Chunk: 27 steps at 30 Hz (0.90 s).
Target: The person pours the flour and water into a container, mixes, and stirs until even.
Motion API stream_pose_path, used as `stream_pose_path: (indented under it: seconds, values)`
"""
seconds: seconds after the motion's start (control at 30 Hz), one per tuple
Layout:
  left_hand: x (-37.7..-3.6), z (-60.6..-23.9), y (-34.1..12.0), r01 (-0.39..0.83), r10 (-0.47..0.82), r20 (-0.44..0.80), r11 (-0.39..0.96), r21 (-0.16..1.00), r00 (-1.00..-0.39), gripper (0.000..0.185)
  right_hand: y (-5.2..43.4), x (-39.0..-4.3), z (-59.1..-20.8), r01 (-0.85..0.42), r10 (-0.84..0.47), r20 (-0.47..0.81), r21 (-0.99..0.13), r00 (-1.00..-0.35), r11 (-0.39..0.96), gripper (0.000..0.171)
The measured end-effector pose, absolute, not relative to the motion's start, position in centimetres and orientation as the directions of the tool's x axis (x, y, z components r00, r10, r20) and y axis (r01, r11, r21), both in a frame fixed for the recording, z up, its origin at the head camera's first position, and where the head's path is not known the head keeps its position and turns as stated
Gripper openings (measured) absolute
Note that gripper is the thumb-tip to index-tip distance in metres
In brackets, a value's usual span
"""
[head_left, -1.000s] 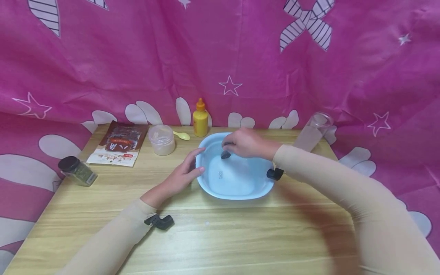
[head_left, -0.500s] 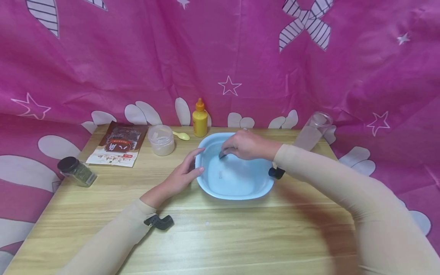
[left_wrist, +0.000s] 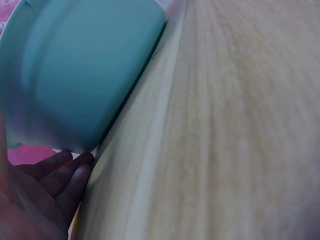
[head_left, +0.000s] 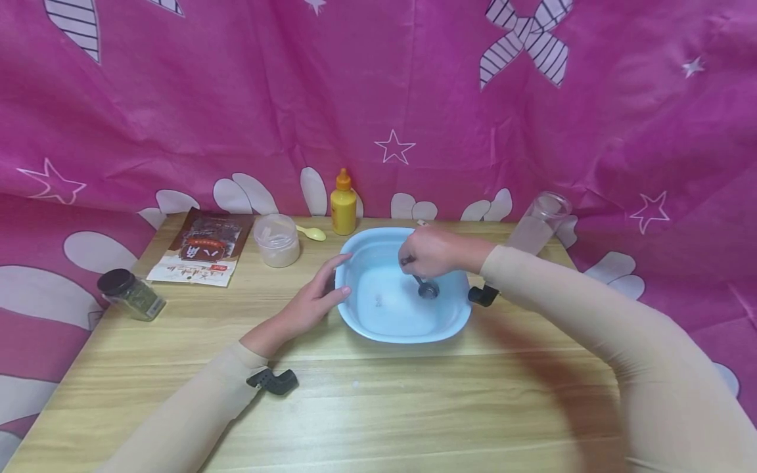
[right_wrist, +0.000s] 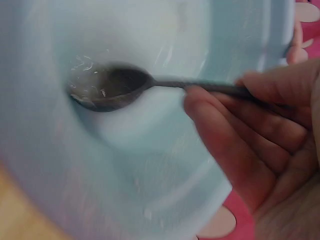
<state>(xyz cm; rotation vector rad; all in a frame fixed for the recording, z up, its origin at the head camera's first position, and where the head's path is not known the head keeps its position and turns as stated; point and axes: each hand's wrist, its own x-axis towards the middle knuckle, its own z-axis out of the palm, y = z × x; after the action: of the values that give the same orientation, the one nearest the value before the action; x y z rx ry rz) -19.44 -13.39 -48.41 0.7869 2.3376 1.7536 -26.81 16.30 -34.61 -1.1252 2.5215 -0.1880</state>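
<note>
A light blue plastic basin (head_left: 402, 339) stands on the wooden table, with what looks like clear liquid inside. My right hand (head_left: 434, 251) is over the basin and pinches the handle of a dark metal spoon (head_left: 428, 290). In the right wrist view, the bowl of the spoon (right_wrist: 112, 92) is low inside the basin, with glints of liquid in and around it. At the basin's left side, my left hand (head_left: 310, 299) rests against the rim with thumb and fingers spread. Fingers of the left hand (left_wrist: 47, 192) touch the outer wall in the left wrist view.
To the left are a black-lidded jar (head_left: 133, 295), a brown and white packet (head_left: 204, 248) and a clear tub (head_left: 278, 242). A pale yellow spoon (head_left: 312, 233) and a yellow squeeze bottle (head_left: 344, 207) stand behind. A transparent cylindrical container (head_left: 538, 223) is at back right.
The right hand has moved right and slightly towards the body with the spoon. The spoon's bowl, mostly hidden half a second ago, now shows at the basin's right. The left hand stays put.
</note>
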Motion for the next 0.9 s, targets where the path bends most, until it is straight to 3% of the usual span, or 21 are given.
stream_pose_path:
  seconds: [0.13,0.27,0.43,0.7,0.9]
  values:
    - [-19.5,-48.5,-13.4,0.336,0.465,0.215,0.194,0.922,-0.859,0.067,15.9,-26.7,-34.7,-0.573,-0.722,-0.385,-0.441,-0.574,0.691,0.017]
    - [-19.6,-48.6,-13.5,0.338,0.47,0.219,0.185,0.923,-0.855,0.067,15.4,-26.6,-35.3,-0.431,-0.729,-0.403,-0.611,-0.553,0.664,0.017]
    - [-19.6,-48.6,-13.4,0.337,0.476,0.219,0.178,0.924,-0.852,0.067,15.2,-26.6,-36.1,-0.308,-0.719,-0.342,-0.732,-0.606,0.608,0.02]
    - [-19.5,-48.5,-13.4,0.336,0.475,0.215,0.186,0.923,-0.854,0.067,15.4,-27.0,-36.6,-0.364,-0.576,-0.13,-0.658,-0.807,0.659,0.019]
    - [-19.5,-48.4,-13.4,0.332,0.466,0.209,0.197,0.923,-0.86,0.067,15.8,-27.1,-36.3,-0.373,-0.518,-0.083,-0.599,-0.851,0.709,0.016]
